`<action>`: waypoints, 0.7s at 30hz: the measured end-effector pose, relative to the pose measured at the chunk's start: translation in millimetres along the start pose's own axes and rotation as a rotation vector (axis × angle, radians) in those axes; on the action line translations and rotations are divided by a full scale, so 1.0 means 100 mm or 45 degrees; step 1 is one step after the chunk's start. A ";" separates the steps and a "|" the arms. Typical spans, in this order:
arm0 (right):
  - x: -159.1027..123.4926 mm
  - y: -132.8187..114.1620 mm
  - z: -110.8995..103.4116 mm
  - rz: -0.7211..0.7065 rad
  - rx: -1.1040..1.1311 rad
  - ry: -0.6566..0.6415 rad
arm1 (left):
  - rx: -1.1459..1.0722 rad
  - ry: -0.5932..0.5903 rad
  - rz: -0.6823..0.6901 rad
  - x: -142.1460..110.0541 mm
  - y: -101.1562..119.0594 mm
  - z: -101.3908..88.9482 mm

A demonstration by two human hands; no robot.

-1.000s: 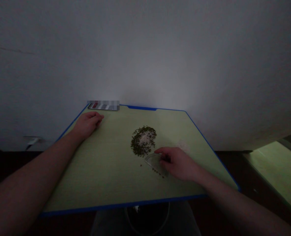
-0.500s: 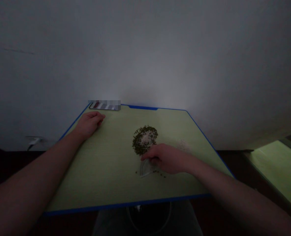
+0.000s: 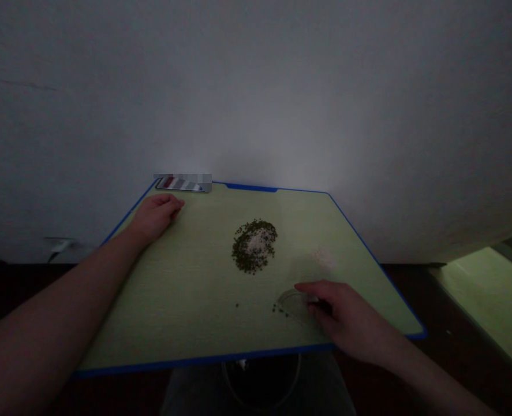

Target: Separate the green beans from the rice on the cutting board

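My right hand [image 3: 346,315] is at the right front of the table, its thumb and fingers closed on a clear cup [image 3: 294,300] whose curved rim shows faintly in the dim light. Just left of the cup lie a few loose dark beans. Beyond it, near the middle, is a pile of small green beans [image 3: 240,254] with whitish grains [image 3: 256,241] in its centre. A thin scatter of pale grains [image 3: 324,257] lies farther right. At the far left, my left hand [image 3: 157,216] rests on the tabletop with curled fingers and nothing visible in it.
The light-coloured folding table [image 3: 173,312] has a blue edge and stands against a grey wall [image 3: 264,104]. A phone [image 3: 182,184] lies at its back left corner. Below the front edge is a dark round bin [image 3: 262,384] between my legs. A plug [image 3: 60,248] sits low on the wall.
My right hand has moved right and toward me with the clear cup, away from the bean pile. The left hand stays in place.
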State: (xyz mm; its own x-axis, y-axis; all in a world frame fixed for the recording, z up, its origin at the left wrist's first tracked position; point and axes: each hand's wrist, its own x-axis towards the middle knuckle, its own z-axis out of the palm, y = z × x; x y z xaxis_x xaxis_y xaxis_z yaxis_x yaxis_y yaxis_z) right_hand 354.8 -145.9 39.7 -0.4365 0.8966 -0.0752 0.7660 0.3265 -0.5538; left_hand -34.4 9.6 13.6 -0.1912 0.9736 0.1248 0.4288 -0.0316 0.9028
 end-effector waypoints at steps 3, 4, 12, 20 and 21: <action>-0.07 -0.05 0.05 -0.002 0.064 -0.030 | -0.057 0.039 -0.030 0.00 0.00 0.01; -0.08 -0.07 0.05 -0.005 0.086 -0.053 | -0.077 0.037 -0.036 0.00 -0.01 0.01; -0.19 -0.21 0.08 -0.104 0.155 -0.143 | -0.132 0.014 -0.061 -0.01 0.00 0.01; 0.36 -0.41 -0.04 -0.236 0.105 -0.057 | -0.132 0.029 -0.047 -0.03 0.04 0.01; 0.49 -0.48 -0.04 -0.304 0.095 -0.093 | -0.141 0.027 -0.046 -0.02 0.03 0.01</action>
State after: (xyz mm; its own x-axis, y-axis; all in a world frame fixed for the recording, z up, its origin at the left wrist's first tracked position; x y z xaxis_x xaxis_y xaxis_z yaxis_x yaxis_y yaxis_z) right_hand 298.8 -116.9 65.4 -0.6358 0.7718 0.0068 0.6012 0.5008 -0.6228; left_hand -31.5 7.6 15.6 -0.2239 0.9696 0.0990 0.3212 -0.0225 0.9468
